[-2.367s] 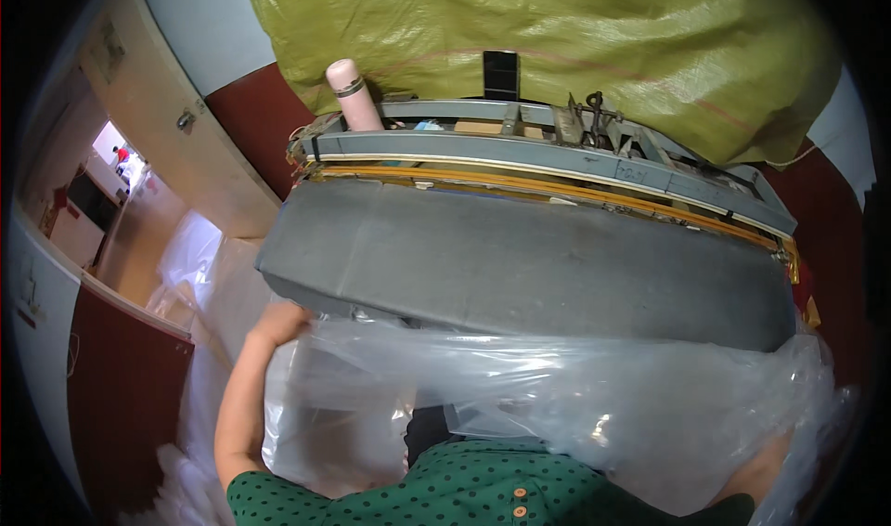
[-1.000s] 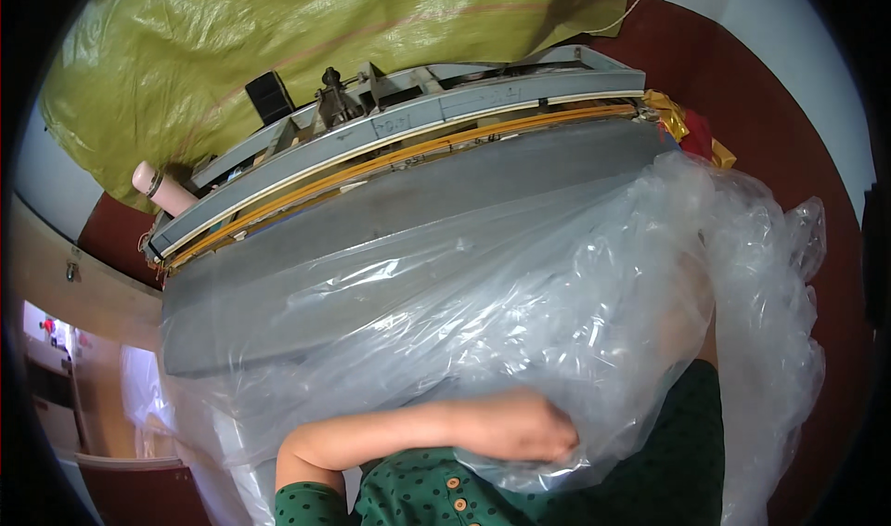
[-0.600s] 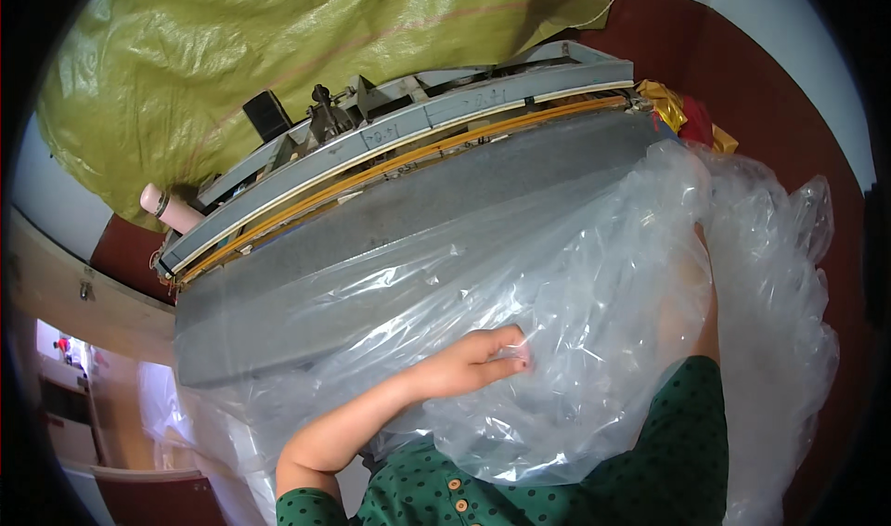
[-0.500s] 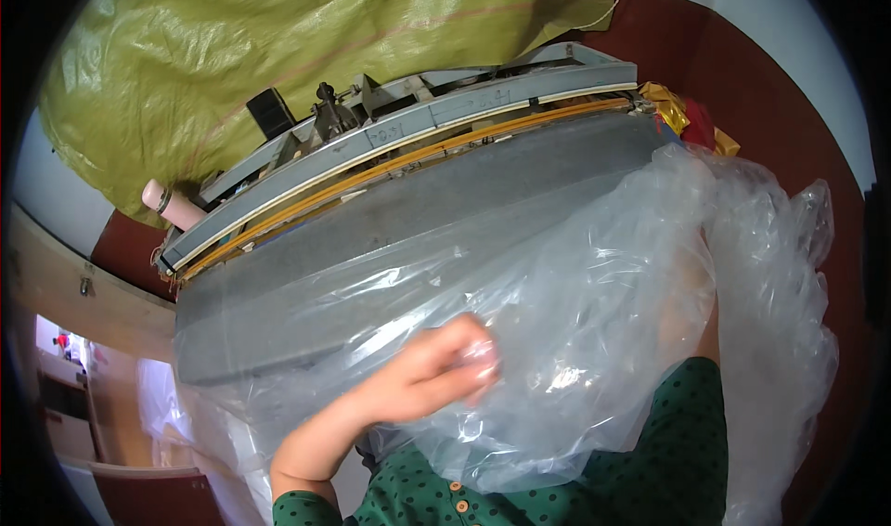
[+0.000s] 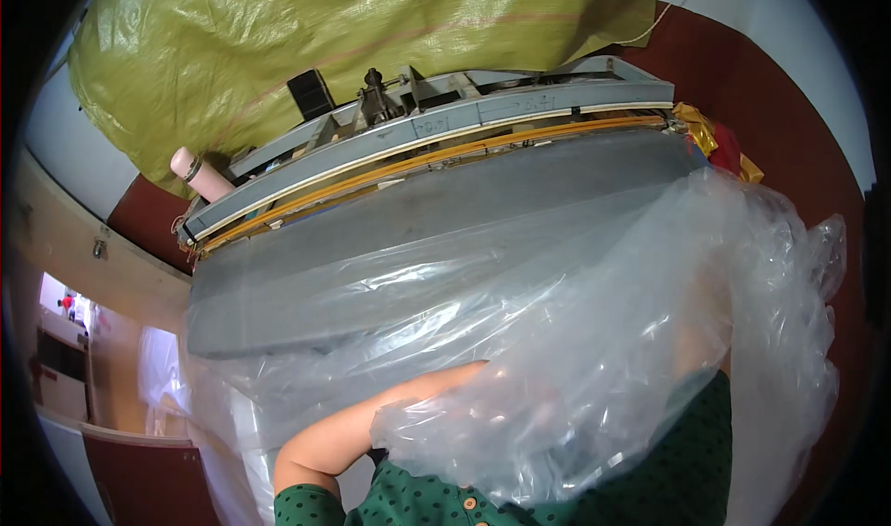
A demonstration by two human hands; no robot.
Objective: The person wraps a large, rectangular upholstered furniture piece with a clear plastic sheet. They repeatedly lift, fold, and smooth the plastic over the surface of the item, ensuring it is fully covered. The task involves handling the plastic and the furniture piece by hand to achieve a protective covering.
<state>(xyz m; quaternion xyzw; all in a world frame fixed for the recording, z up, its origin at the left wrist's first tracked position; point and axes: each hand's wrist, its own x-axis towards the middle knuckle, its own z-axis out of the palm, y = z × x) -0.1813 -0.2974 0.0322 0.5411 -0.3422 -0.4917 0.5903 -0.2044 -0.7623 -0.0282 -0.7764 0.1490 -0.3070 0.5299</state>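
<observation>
A large clear plastic sheet (image 5: 594,340) lies in loose folds across the grey tabletop (image 5: 464,187) and spills off to the right. My left forearm (image 5: 343,433) reaches in from the lower left, and my left hand (image 5: 520,401) lies under the crumpled film near my body. Its fingers are too blurred through the plastic to make out. On the right, my right forearm (image 5: 701,331) shows faintly through the sheet, stretched toward the far right corner. The folds hide my right hand.
Behind the tabletop runs a long grey metal frame (image 5: 436,122) with orange strips (image 5: 445,159). A pink bottle (image 5: 201,174) and a black flat object (image 5: 311,94) rest by it. A yellow-green tarp (image 5: 371,25) covers the back. A doorway (image 5: 102,368) opens at left.
My left hand, bare and bent closed against the film before, has slid right and under it. The sheet now covers that hand. The view has shifted slightly.
</observation>
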